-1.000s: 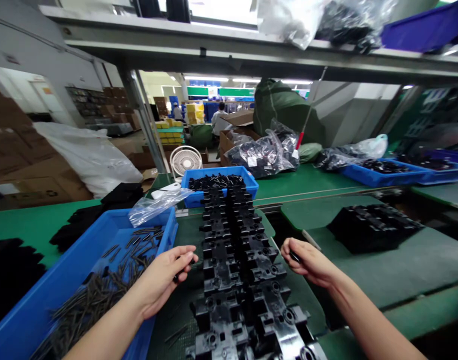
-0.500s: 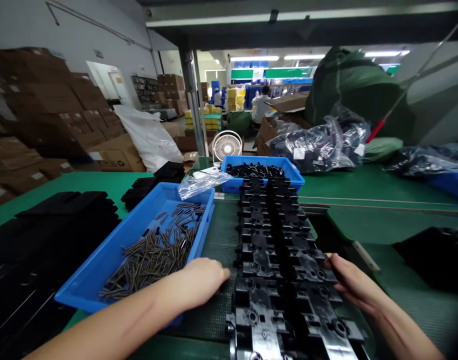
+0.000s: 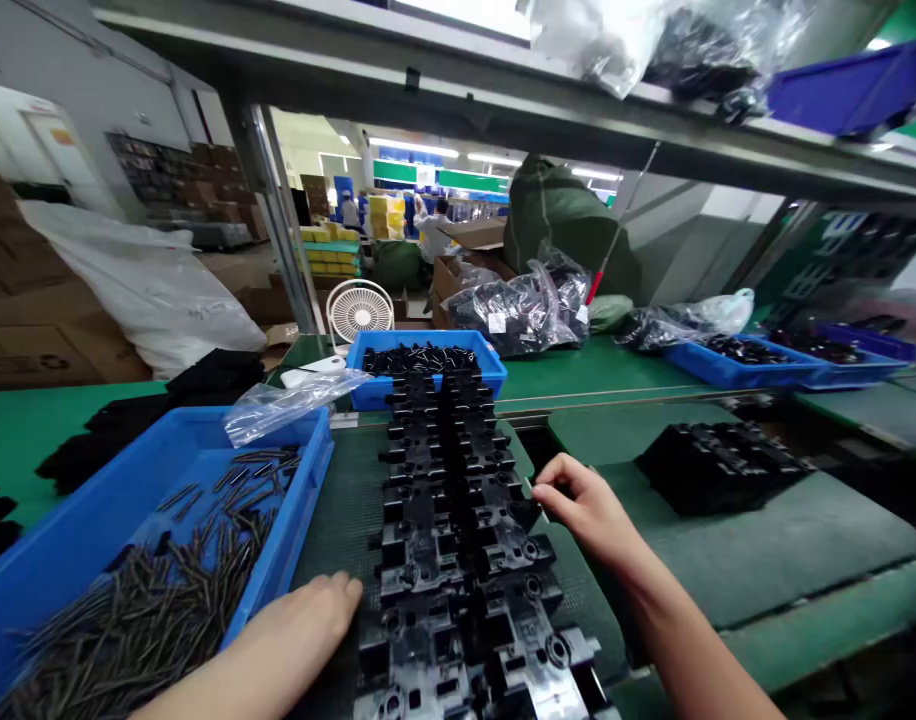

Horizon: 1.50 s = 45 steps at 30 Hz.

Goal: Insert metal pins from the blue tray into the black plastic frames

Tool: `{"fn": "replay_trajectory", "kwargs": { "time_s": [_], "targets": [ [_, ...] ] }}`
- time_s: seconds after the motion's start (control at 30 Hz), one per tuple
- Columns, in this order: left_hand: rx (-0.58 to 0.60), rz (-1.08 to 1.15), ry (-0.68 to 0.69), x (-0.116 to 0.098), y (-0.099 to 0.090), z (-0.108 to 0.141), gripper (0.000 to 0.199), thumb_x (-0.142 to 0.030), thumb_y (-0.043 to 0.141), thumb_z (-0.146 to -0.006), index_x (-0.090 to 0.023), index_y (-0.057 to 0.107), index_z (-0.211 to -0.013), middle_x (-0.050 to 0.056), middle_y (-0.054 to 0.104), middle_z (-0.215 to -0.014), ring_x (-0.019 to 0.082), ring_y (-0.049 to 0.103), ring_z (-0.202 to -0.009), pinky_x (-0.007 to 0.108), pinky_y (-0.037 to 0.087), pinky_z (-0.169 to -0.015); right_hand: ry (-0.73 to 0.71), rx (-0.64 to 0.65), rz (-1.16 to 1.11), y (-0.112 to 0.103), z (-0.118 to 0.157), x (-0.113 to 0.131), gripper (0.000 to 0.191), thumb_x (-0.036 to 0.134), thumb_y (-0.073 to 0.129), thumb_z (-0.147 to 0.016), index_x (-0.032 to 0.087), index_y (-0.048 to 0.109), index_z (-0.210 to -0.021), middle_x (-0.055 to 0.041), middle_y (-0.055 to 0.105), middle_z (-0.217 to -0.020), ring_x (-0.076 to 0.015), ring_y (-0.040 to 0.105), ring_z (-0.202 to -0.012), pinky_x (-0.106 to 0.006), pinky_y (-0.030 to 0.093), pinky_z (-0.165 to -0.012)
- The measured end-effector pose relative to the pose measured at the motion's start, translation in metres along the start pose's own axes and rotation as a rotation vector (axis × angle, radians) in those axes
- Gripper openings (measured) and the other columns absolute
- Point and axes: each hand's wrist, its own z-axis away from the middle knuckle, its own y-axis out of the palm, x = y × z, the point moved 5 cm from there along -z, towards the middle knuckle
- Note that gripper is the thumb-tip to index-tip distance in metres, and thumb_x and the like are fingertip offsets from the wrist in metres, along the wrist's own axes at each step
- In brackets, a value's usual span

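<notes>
Ideally, we needed light, straight pressure: our right hand (image 3: 589,512) pinched closed beside the black parts (image 3: 428,540); our left hand (image 3: 308,630) hid its grip, so we couldn't tell.

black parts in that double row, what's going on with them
A person's right hand is at the right edge of the double row of black parts, thumb and finger close together; whether they hold something small is hard to tell. The left hand is low on the other side, near the large blue tray of thin dark pins, its fingertips mostly hidden. A smaller blue tray of small black pieces sits at the row's far end.
</notes>
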Motion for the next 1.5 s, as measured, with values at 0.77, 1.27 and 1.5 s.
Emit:
{"fn": "replay_trajectory", "kwargs": {
  "time_s": [0.77, 1.27, 1.5],
  "targets": [
    [-0.114, 0.441, 0.067, -0.047, -0.077, -0.035, 0.018, -0.039, 0.052, -0.086, -0.023, 0.061, -0.084, -0.005, 0.065, -0.083, 0.016, 0.058, -0.080, 0.025, 0.039, -0.073, 0.290, -0.056, -0.897, -0.009, -0.014, -0.080, 0.038, 0.024, 0.080, -0.069, 0.019, 0.063, -0.102, -0.0082, 0.064, -0.110, -0.0209, 0.060, -0.109, -0.028, 0.051, -0.094],
    [-0.123, 0.785, -0.114, -0.029, -0.074, -0.031, 0.030, -0.046, 0.050, -0.086, -0.022, 0.065, -0.098, -0.001, 0.056, -0.076, 0.014, 0.049, -0.067, 0.025, 0.036, -0.059, 0.236, -0.002, -0.687, -0.001, -0.011, -0.071, 0.034, 0.036, 0.069, -0.079, 0.023, 0.051, -0.104, -0.0039, 0.067, -0.086, 0.0005, 0.028, -0.037, -0.012, 0.016, -0.033],
    [-0.004, 1.278, -0.168, -0.031, -0.071, -0.020, 0.029, -0.031, 0.051, -0.086, -0.012, 0.060, -0.107, 0.002, 0.054, -0.079, 0.009, 0.034, -0.060, 0.021, 0.026, -0.048, 0.126, -0.007, -0.569, 0.001, -0.005, -0.034, 0.025, 0.036, 0.065, -0.083, 0.019, 0.052, -0.095, -0.0084, 0.068, -0.096, 0.0007, 0.029, -0.040, -0.016, 0.018, -0.038]
  ]
}}
